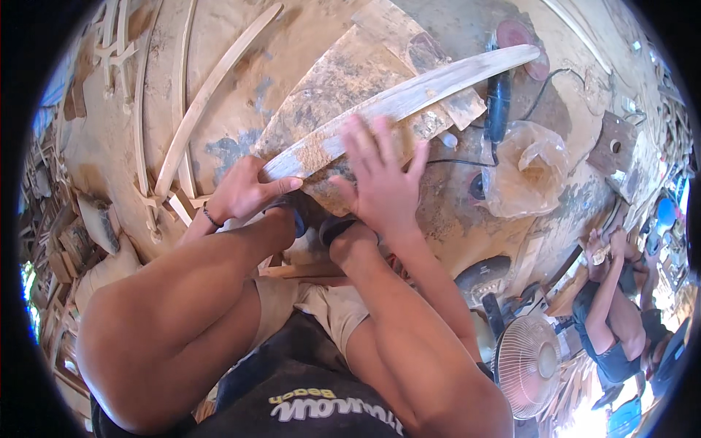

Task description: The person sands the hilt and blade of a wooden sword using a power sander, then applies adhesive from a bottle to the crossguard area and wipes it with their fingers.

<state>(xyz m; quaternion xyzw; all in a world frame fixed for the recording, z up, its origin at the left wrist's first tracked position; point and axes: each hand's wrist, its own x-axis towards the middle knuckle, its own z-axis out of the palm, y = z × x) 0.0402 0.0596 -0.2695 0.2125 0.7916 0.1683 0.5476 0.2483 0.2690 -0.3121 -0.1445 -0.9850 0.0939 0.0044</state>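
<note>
A long curved piece of pale wood [453, 79] slants from lower left to upper right across a worn board [321, 95]. My left hand [247, 191] is closed around its near end, thumb on the upper face. Over the near half of the piece, my right hand [383, 171] is spread flat, palm down. Its fingertips are slightly blurred and lie at the wood's edge; whether they press on it I cannot tell. A patch of sawdust [314, 152] sits on the wood between my two hands.
A dark corded power tool [498, 109] with a reddish disc [515, 35] lies under the wood's far end. To the right are a clear plastic bag [537, 179] and a fan [527, 361]. Curved wooden strips [212, 87] lie left. Another person [610, 321] sits at lower right.
</note>
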